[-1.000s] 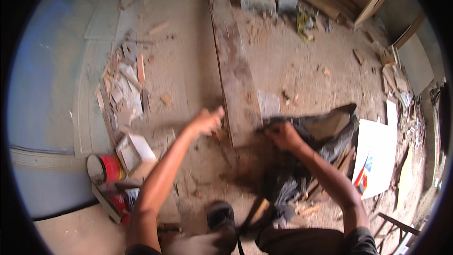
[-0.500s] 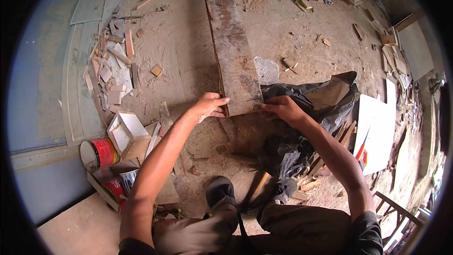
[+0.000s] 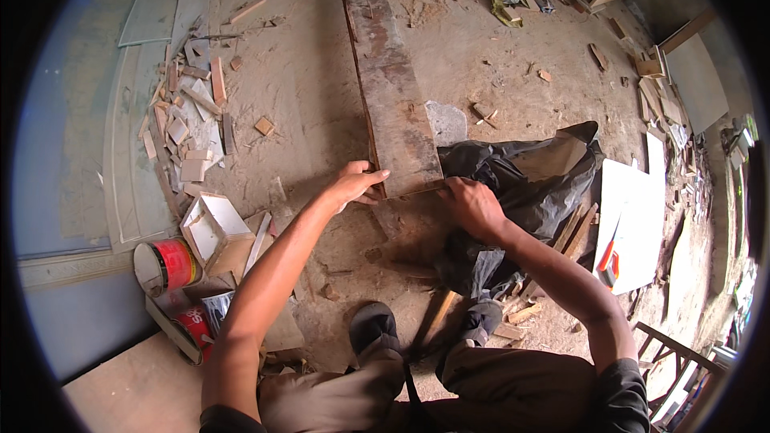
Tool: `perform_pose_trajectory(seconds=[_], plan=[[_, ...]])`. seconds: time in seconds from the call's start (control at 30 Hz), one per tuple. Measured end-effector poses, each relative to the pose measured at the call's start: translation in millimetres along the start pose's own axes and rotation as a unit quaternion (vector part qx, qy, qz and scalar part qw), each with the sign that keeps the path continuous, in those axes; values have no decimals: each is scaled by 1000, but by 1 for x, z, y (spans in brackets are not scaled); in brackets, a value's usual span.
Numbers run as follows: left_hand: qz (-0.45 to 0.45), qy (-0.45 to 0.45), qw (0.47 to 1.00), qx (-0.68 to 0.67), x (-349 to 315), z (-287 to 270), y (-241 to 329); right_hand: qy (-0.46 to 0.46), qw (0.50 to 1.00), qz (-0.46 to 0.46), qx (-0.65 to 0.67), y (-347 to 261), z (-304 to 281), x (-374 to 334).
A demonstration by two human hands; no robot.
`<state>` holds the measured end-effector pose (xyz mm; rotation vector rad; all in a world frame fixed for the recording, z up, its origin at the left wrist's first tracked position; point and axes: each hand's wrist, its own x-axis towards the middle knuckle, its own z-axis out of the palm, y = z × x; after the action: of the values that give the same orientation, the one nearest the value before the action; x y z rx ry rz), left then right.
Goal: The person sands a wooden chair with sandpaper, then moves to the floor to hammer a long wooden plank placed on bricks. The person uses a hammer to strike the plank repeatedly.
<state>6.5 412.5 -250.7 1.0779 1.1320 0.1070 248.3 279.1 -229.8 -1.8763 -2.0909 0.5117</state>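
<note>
A long, worn wooden board [image 3: 393, 80] with dark stains runs away from me toward the top of the view. My left hand [image 3: 354, 185] grips its near left corner, thumb on top and fingers curled beneath. At the near right corner, my right hand [image 3: 475, 207] is closed on the board's edge; its fingertips are partly hidden. Just right of the board lies a crumpled black plastic bag [image 3: 553, 162], close to my right hand. A grey stone slab [image 3: 446, 123] shows beside the board's right edge.
Wood offcuts [image 3: 192, 164] litter the floor at left, near red tins [image 3: 172, 265] and an open white box [image 3: 212, 228]. At right, a white sheet [image 3: 632, 216] carries an orange-handled saw [image 3: 609, 266]. My shoes [image 3: 374, 326] stand below the board's near end.
My right hand has shifted slightly down and turned at the board's corner, its knuckles now more bunched. The board stays nearly in place while the view shifts a little.
</note>
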Motion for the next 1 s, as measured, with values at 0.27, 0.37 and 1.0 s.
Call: perform_pose_trajectory(seconds=[0.27, 0.37, 1.0], plan=[[23, -13, 999, 43, 5, -3, -10, -98, 977, -82, -173, -19, -9, 5], [34, -7, 998, 54, 6, 0, -11, -91, 986, -48, -130, -2, -4, 4], [16, -8, 999, 43, 9, -1, -14, -4, 998, 17, 66, -4, -23, 19]])
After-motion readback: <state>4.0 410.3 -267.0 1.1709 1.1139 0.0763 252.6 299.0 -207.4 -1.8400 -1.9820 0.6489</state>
